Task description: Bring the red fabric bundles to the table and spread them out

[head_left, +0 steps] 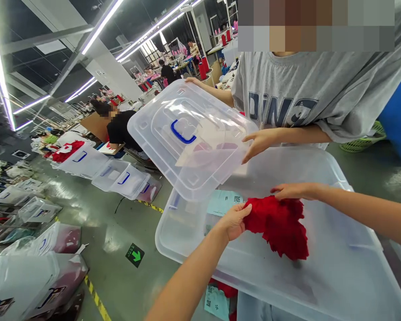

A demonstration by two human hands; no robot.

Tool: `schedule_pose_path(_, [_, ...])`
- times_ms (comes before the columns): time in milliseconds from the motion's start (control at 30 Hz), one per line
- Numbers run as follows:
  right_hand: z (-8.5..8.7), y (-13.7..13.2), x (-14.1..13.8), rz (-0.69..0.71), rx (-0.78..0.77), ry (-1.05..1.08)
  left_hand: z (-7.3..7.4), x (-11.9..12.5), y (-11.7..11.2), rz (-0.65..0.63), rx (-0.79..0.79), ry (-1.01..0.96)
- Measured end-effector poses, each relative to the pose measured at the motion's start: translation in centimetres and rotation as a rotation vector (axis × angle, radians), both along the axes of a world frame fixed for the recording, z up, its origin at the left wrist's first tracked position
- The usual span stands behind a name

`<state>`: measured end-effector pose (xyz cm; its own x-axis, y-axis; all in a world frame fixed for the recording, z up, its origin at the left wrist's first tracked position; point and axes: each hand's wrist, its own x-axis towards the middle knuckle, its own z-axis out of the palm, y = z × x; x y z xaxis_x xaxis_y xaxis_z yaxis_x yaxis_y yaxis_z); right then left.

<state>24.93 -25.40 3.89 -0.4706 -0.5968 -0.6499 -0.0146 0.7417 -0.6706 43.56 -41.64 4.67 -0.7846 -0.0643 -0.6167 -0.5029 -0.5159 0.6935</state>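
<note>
A bundle of red cloth (280, 227) with ragged edges hangs between my two hands, over a large translucent plastic lid (334, 263). My left hand (235, 220) is closed on the bundle's left end, thumb on top. At the upper edge of the cloth, my right hand (296, 191) grips it with bent fingers, partly hidden behind it. A pale blue printed sheet (225, 201) with a QR code shows just beyond my left hand. Across from me, a co-worker's hands hold up a clear box lid (200, 138) with a blue handle, tilted.
Translucent boxes (23, 281) with reddish contents stand at the lower left; more boxes (120, 178) line the aisle. Yellow-black tape (96, 298) and a green arrow sign (135, 255) mark the floor. A co-worker in a grey shirt (287, 89) stands opposite. A green basket (364, 138) is behind.
</note>
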Motion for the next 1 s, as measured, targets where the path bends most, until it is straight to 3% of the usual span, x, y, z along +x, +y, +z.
schedule_pose_path(100, [-1.1,-0.5,2.3,-0.039,-0.083,0.157,-2.5,-0.9,0.3,0.080,-0.006,-0.128])
schedule_pose_path(167, [-2.0,-0.7,4.2,0.000,-0.145,0.110,-3.1,-1.2,0.2,0.090,-0.007,-0.140])
schedule_pose_path(233, [-2.6,-0.9,5.9,0.013,-0.192,0.006,-2.9,-1.5,-0.1,0.087,-0.003,-0.125])
schedule_pose_path(300, [-2.9,-1.1,7.1,-0.061,-0.247,-0.066,-2.2,-1.8,-0.3,0.088,0.005,-0.078])
schedule_pose_path(400, [-2.3,-0.8,7.7,-0.221,-0.375,-0.138,-1.2,-2.1,-0.3,0.082,0.062,0.026])
schedule_pose_path(533, [-1.2,0.2,7.6,-0.333,-0.499,-0.274,-0.6,-2.5,0.1,0.054,0.127,0.108])
schedule_pose_path(800, [-1.9,1.7,7.1,-0.591,-0.419,-0.316,-0.9,-3.6,0.4,0.157,0.005,0.052])
schedule_pose_path(1000, [-1.6,1.3,7.6,-0.622,-0.389,-0.251,-1.2,-3.9,0.8,0.142,-0.058,-0.011])
